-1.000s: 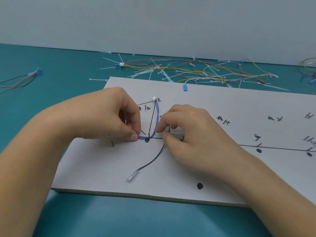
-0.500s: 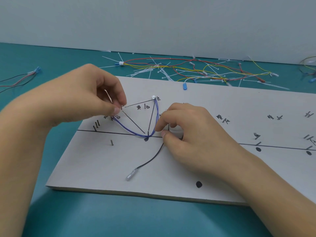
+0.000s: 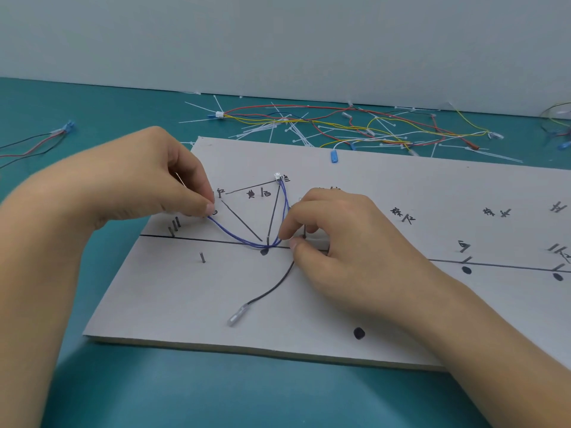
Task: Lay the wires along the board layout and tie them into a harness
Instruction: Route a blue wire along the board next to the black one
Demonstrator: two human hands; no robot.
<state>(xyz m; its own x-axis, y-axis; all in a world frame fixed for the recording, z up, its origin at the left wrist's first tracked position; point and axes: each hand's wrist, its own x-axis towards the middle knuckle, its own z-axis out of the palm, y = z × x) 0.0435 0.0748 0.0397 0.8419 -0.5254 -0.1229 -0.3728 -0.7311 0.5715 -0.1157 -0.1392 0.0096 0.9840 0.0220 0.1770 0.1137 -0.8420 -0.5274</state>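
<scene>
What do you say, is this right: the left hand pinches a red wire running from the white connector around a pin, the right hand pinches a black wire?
No: that wire is blue, not red, as the head view shows. The left hand pinches the blue wire running from the white connector around a pin; the right hand pinches the black wire.

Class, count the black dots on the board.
4. Centre dot beside the blue wire; front dot near the board edge; two right dots below the line. Others may be hidden.

Matt grey cardboard-like board (image 3: 370, 304) with metal pins (image 3: 202, 257); plastic-sheathed blue wire (image 3: 238, 236); smooth teal tabletop (image 3: 216, 396).
</scene>
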